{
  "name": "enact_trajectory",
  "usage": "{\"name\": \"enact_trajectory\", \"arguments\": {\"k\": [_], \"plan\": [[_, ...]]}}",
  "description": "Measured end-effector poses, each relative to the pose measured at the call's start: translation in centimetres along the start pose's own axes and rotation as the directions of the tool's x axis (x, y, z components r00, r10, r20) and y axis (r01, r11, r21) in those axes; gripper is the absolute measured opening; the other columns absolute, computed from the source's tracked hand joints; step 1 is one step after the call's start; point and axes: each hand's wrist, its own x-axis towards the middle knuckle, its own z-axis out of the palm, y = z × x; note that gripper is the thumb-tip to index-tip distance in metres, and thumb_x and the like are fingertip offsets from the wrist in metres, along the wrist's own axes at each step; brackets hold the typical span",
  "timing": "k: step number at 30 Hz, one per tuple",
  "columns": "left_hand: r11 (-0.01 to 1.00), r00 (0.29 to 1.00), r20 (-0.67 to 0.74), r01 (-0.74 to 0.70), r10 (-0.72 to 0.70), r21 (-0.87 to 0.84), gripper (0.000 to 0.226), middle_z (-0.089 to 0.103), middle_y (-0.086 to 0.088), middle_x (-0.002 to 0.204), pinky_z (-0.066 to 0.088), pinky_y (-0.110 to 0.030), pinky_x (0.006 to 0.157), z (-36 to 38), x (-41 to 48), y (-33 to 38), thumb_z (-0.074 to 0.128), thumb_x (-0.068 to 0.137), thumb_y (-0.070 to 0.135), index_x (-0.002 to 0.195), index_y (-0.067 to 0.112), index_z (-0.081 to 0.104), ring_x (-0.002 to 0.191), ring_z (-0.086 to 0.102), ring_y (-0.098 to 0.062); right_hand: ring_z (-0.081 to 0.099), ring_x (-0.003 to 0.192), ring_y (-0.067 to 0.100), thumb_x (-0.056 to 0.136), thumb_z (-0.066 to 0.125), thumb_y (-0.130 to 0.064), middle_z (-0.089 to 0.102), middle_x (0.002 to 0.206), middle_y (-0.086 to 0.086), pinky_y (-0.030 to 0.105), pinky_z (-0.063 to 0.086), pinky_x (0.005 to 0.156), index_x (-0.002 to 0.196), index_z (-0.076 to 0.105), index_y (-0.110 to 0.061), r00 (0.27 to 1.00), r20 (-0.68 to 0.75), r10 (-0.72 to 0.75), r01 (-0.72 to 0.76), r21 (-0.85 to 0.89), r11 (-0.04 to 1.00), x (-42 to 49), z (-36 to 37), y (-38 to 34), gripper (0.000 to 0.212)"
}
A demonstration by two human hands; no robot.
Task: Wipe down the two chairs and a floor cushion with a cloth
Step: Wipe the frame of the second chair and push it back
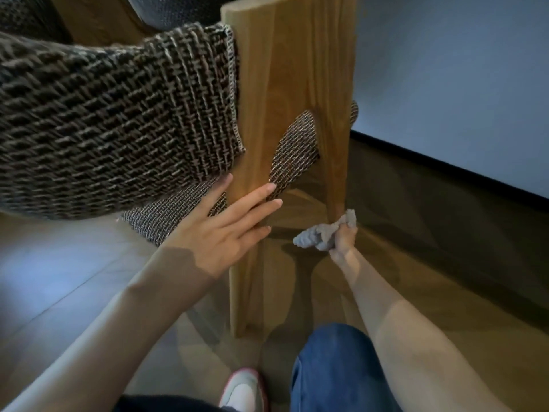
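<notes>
Left hand (225,230) goes flat against the wood, fingers straight and fanned out, bracing the chair (285,84) at centre frame, and it holds nothing. Over to the right hand (343,242), just right of centre and a little lower: fingers curled tight round a bunched grey cloth (315,233), with one loose end poking out to the left. That cloth is up against the bottom of the narrower wooden upright (335,162), right where the timber runs down towards the floor (445,278), so the wiping looks to be on the lower frame at this point. The two hands sit near each other, either side of the dark gap in the frame, the cloth hand on the far side of the broad board from the bracing palm. Woven upholstery (104,129) fills the upper left, and nothing shows whether it has had its wipe or not. How far along? Hard to call. Only this one chair is in shot, with no sign of the second chair or the floor cushion, so I'd judge there's plenty left to do. Down at the bottom edge sit a blue-jeaned knee (332,367) and a pale shoe (243,391), so the person is crouched low for this.
</notes>
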Motion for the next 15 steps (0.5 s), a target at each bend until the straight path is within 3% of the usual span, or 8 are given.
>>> {"name": "enact_trajectory", "arguments": {"k": [2,4,6,9,12,13,15], "plan": [[0.999,0.998,-0.059,-0.008,0.006,-0.042,0.051,0.06,0.001,0.131,0.034,-0.054,0.105,-0.3,0.1,-0.3,0.031,0.089,0.01,0.105,0.029,0.075,0.126,0.051,-0.017,0.06,0.054,0.004,0.104,0.033,-0.03,0.055,0.09,0.004,0.015,0.045,0.047,0.112,0.051,-0.017,0.995,-0.091,-0.05,0.051,0.019,0.998,-1.2,0.7,-1.2,0.024],[0.989,0.991,-0.113,0.05,-0.066,-0.14,0.054,0.069,0.002,0.117,0.037,-0.048,0.098,-0.7,0.1,-0.5,0.029,0.096,0.004,0.092,0.028,0.077,0.117,0.06,-0.016,0.06,0.08,0.01,0.103,0.035,-0.022,0.054,0.115,0.01,0.02,0.046,0.069,0.125,0.048,-0.011,0.973,-0.178,-0.149,0.143,-0.043,0.989,-3.3,1.7,-2.8,0.028],[0.964,0.979,-0.122,0.131,-0.162,-0.23,0.058,0.072,-0.001,0.102,0.032,-0.04,0.087,-1.4,0.1,-0.2,0.023,0.098,-0.001,0.08,0.021,0.074,0.105,0.067,-0.02,0.05,0.101,0.02,0.103,0.038,-0.022,0.043,0.123,0.011,0.027,0.039,0.087,0.127,0.043,-0.008,0.927,-0.177,-0.332,0.314,-0.118,0.942,-6.4,2.7,-4.3,0.029],[0.931,0.96,-0.086,0.234,-0.267,-0.28,0.033,0.065,-0.005,0.084,0.032,-0.034,0.077,-2.0,0.0,0.6,0.038,0.087,-0.001,0.075,0.014,0.065,0.087,0.067,-0.025,0.049,0.106,0.019,0.101,0.044,-0.023,0.036,0.116,0.004,0.031,0.041,0.093,0.123,0.04,-0.011,0.815,-0.107,-0.57,0.564,-0.084,0.822,-12.1,4.7,-7.2,0.026],[0.85,0.941,0.039,0.321,-0.337,-0.418,0.011,0.058,-0.006,0.08,0.036,-0.037,0.069,-2.1,-0.5,0.5,0.065,0.079,0.001,0.08,0.011,0.062,0.077,0.055,-0.027,0.051,0.106,0.011,0.096,0.053,-0.014,0.035,0.119,0.003,0.022,0.046,0.09,0.119,0.044,-0.019,0.735,-0.029,-0.677,0.678,0.013,0.735,-16.9,5.9,-10.2,0.025],[0.805,0.928,0.099,0.362,-0.359,-0.47,0.013,0.057,-0.004,0.08,0.04,-0.038,0.066,-2.0,-0.7,0.4,0.073,0.078,0.008,0.083,0.012,0.061,0.075,0.053,-0.027,0.05,0.107,0.006,0.094,0.055,-0.009,0.035,0.121,0.005,0.018,0.044,0.092,0.117,0.046,-0.019,0.695,0.0,-0.719,0.719,0.035,0.694,-18.0,5.8,-10.9,0.027],[0.687,0.889,0.203,0.448,-0.411,-0.572,0.012,0.054,0.002,0.08,0.043,-0.035,0.063,-2.0,-1.0,0.2,0.067,0.084,0.023,0.087,0.016,0.059,0.075,0.052,-0.023,0.045,0.106,-0.007,0.091,0.057,-0.002,0.039,0.121,0.015,0.009,0.038,0.093,0.114,0.052,-0.012,0.534,0.05,-0.844,0.844,0.016,0.536,-19.9,5.6,-12.3,0.026]]}}
